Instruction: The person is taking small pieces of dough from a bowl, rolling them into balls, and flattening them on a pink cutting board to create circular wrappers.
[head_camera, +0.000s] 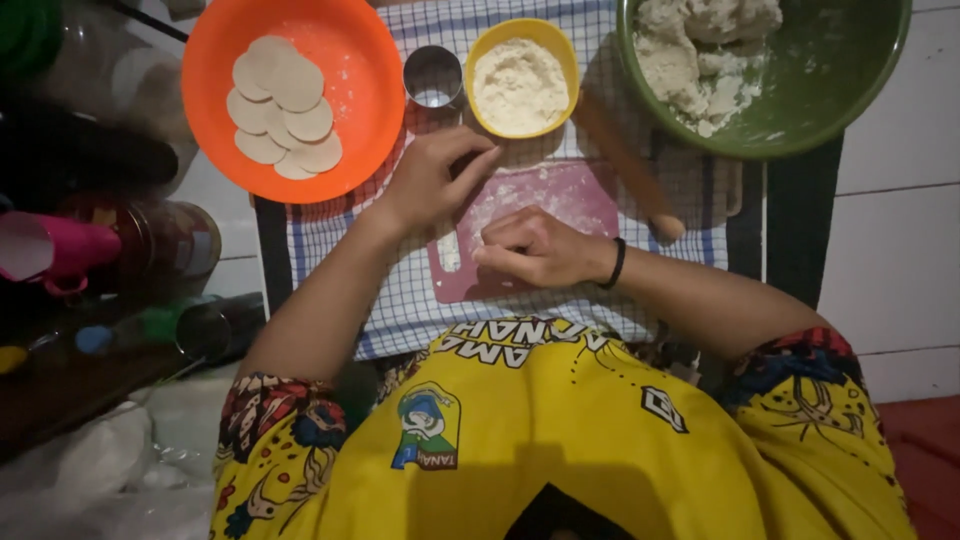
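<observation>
My left hand (432, 178) hovers over the top left corner of a floured pink cutting board (580, 195), fingers bent; whether it holds anything is hidden. My right hand (532, 250), with a black band at the wrist, rests on the board's middle with its fingers curled under. A small strip of white dough (449, 252) lies on the board just left of that hand. A round metal cutter (433, 77) stands just beyond my left hand.
An orange bowl (365, 90) holds several cut dough discs (285, 108). Behind the board stand a yellow bowl of flour (520, 85), a green bowl of dough lumps (830, 90) and a wooden rolling pin (630, 165). Bottles and jars (150, 240) crowd the left side.
</observation>
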